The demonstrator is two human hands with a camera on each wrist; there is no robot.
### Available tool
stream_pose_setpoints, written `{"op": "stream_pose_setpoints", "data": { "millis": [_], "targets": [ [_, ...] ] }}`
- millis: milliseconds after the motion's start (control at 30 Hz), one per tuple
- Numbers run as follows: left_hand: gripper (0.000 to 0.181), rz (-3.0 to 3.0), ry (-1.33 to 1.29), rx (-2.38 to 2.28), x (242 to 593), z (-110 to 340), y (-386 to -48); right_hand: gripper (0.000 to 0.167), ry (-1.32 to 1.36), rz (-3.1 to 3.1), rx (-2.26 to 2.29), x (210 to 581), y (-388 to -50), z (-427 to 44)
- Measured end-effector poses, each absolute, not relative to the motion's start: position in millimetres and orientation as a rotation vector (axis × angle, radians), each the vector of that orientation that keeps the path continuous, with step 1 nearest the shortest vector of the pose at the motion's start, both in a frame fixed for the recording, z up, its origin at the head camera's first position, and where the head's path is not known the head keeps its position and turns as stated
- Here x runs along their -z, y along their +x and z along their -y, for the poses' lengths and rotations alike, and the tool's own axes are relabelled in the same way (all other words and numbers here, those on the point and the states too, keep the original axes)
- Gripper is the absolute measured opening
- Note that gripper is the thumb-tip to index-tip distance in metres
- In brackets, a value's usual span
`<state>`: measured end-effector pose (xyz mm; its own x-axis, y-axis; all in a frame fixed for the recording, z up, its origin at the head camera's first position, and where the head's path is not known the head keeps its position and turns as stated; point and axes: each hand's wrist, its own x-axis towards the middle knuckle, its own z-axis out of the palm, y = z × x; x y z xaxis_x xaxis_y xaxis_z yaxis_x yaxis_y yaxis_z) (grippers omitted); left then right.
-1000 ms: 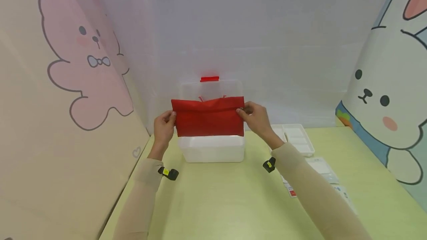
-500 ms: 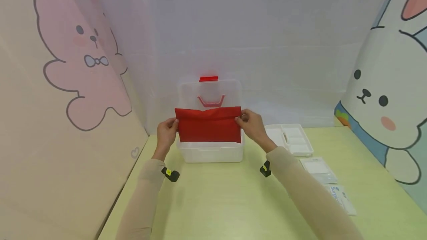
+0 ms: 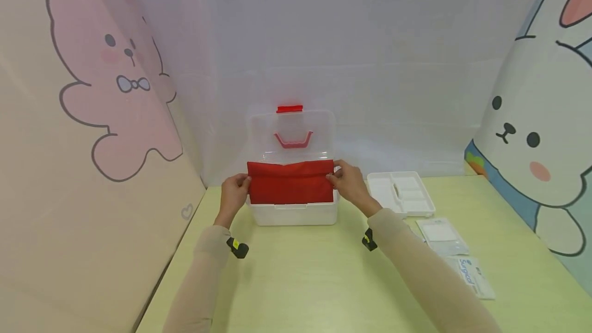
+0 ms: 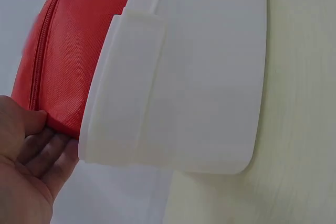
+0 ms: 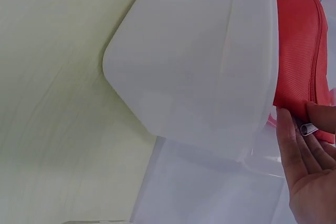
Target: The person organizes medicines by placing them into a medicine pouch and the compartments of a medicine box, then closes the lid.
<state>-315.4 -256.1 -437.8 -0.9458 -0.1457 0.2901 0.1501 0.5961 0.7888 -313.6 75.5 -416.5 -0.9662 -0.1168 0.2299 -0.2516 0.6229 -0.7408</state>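
Observation:
A red zippered pouch (image 3: 290,186) is held level by both hands, its lower part inside the open white plastic box (image 3: 296,215). My left hand (image 3: 234,194) pinches the pouch's left end, thumb beside the zipper in the left wrist view, fingers underneath close to the box rim. At the other end my right hand (image 3: 350,183) pinches the corner between thumb and fingers. In the right wrist view a metal zipper pull (image 5: 308,129) shows by those fingers. Behind the pouch stands the box's clear lid (image 3: 319,132), raised, with a red handle (image 3: 293,141). The box's inside is hidden.
A white compartment tray (image 3: 413,194) lies on the table (image 3: 296,281) to the right of the box. Nearer on that side are a clear packet (image 3: 442,235) and a packet marked "Surgical" (image 3: 472,276). A white sheet (image 3: 347,40) hangs behind.
Both hands have lowered the red pouch from in front of the raised lid down into the box opening. The lid's red handle has come into view above it.

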Motion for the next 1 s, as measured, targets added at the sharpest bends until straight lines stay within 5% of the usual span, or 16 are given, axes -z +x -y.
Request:
{"op": "stream_pose_setpoints", "data": {
  "millis": [1000],
  "targets": [
    [0.034, 2.708, 0.001, 0.854, 443.2, 245.4, -312.2, 0.023, 0.183, 2.877, -0.822, 421.9, -315.0, -53.5]
  ]
}}
